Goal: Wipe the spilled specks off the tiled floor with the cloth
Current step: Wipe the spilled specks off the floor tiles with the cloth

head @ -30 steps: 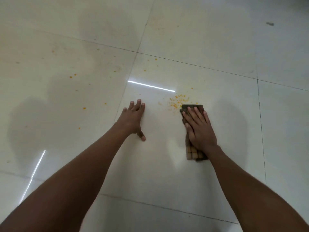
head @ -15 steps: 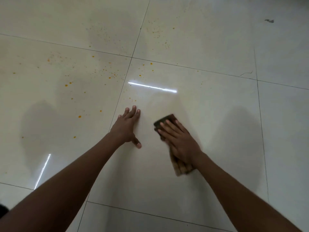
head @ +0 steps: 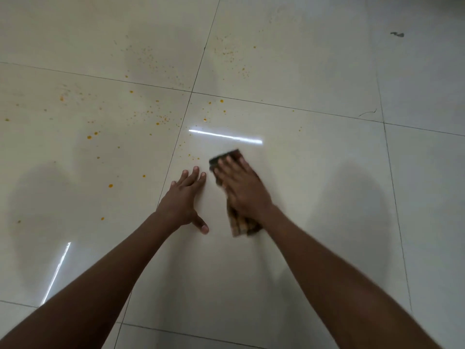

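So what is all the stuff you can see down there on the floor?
floor tiles: several, shiny cream, with thin dark joint lines, filling the whole view
specks: many, orange-yellow, scattered mostly on the tiles to the left and ahead of the hands
cloth: one, brownish and checked, flat on the tile under the right hand
dark smudge: one, grey-black, far off at the top right
light streaks: two, white reflections, one ahead of the hands and one near the left arm
left hand: one, bare, fingers spread flat on the tile, holding nothing
right hand: one, bare, pressed flat on the cloth, blurred
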